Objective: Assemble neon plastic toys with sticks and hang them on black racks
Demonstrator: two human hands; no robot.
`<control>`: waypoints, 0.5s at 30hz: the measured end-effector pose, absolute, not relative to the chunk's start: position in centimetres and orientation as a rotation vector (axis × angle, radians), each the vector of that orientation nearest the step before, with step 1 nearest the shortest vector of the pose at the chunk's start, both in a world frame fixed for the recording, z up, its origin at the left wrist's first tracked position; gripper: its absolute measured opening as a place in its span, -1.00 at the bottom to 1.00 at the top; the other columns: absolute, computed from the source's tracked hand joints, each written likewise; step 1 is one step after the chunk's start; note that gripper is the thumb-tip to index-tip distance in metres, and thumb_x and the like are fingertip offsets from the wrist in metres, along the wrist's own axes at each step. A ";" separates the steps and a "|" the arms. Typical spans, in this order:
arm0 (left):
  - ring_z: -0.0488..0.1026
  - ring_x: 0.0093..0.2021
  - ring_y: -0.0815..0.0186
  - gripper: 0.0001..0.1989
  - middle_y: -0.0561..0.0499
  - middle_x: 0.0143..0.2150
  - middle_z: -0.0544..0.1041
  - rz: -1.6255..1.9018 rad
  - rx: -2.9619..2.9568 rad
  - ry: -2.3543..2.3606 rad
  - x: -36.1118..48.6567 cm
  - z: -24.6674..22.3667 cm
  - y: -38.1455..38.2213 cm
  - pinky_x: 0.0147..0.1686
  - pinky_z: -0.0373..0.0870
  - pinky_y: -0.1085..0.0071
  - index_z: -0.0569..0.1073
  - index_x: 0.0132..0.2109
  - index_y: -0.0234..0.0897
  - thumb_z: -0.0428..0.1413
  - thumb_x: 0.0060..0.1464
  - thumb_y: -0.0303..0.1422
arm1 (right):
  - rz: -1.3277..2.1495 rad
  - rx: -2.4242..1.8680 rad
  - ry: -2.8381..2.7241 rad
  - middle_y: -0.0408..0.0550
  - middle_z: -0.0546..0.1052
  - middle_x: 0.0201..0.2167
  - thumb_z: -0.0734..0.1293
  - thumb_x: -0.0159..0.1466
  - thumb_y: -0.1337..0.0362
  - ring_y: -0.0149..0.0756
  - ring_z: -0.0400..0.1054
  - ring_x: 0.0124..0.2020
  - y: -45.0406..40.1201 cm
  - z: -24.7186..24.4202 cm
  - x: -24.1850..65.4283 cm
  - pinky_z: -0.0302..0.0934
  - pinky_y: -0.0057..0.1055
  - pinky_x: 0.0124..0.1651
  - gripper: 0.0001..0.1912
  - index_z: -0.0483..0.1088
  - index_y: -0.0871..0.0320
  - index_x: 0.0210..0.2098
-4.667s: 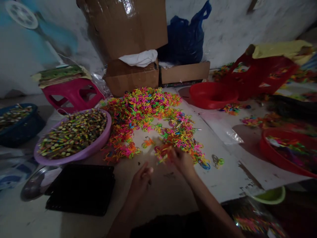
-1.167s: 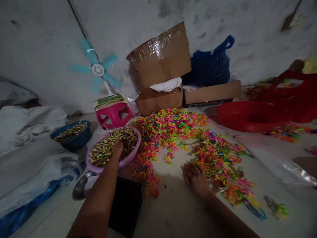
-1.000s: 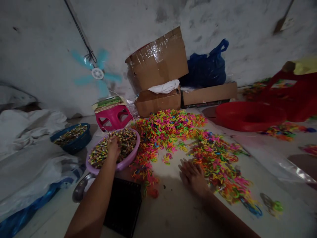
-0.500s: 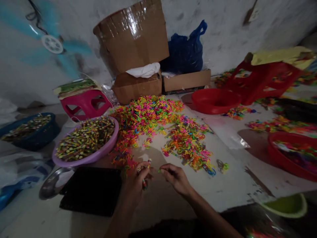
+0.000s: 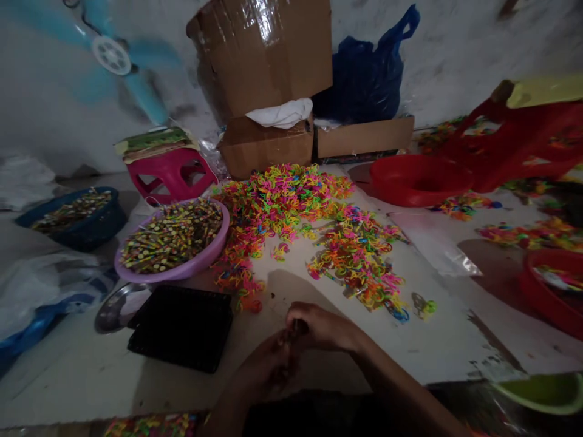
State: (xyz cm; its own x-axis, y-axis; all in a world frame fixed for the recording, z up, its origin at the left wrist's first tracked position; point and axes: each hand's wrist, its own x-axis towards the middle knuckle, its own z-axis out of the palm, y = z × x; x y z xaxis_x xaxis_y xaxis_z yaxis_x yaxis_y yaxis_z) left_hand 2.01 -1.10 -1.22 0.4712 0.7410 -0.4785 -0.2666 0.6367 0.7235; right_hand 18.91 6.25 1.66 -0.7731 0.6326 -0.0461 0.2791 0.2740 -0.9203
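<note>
My left hand [image 5: 272, 359] is closed low over the near part of the table, in shadow. Half a second ago short patterned sticks showed between its fingers; now they are mostly hidden. My right hand [image 5: 319, 326] meets it from the right, its fingers curled in a pinch against the left fingertips. What the right fingers grip is too dark to make out. Beyond both hands lies a heap of small bright plastic pieces [image 5: 291, 194], with a looser spread [image 5: 359, 255] to the right. At left, a lilac basin [image 5: 200, 267] is full of short patterned sticks [image 5: 168, 237].
A black tray-like object [image 5: 182, 328] lies left of my hands, beside a metal dish [image 5: 109, 312]. Further left stands a blue basin [image 5: 91, 227]. Red basins [image 5: 419, 182] are on the right. Cardboard boxes [image 5: 268, 145], a pink stool [image 5: 175, 173] and a fan [image 5: 112, 54] are behind.
My hands were apart, the right one pinching a tiny green piece; now they have come together. The view has shifted, so the surroundings sit further right.
</note>
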 end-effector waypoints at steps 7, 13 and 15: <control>0.17 -0.70 0.53 -0.59 0.17 -0.67 0.31 1.104 0.693 1.570 -1.3 -4.2 -0.7 -0.70 0.04 0.59 0.29 -0.46 -0.29 0.16 -0.22 -0.02 | 0.750 -1.304 -2.233 0.01 0.48 -0.19 0.22 0.18 0.34 -0.27 0.31 -0.14 11.5 -2.2 10.6 0.15 -0.37 -0.05 -0.76 0.40 0.18 -0.17; 0.19 -0.71 0.47 -0.59 0.18 -0.70 0.29 1.167 0.746 1.689 -2.4 -3.6 -0.2 -0.72 0.09 0.56 0.31 -0.41 -0.28 0.07 -0.15 0.02 | 0.624 -1.466 -2.172 0.01 0.50 -0.31 0.24 0.14 0.33 -0.27 0.34 -0.24 12.1 -3.3 11.2 0.17 -0.41 -0.13 -0.84 0.45 0.19 -0.34; 0.29 -0.63 0.42 -0.58 0.11 -0.58 0.38 1.160 0.785 1.666 -2.2 -3.8 -0.1 -0.67 0.19 0.52 0.37 -0.29 -0.30 0.07 -0.12 0.00 | 0.618 -1.516 -2.124 -0.01 0.50 -0.35 0.20 0.17 0.28 -0.33 0.36 -0.33 10.9 -3.0 14.3 0.19 -0.47 -0.25 -0.80 0.44 0.19 -0.34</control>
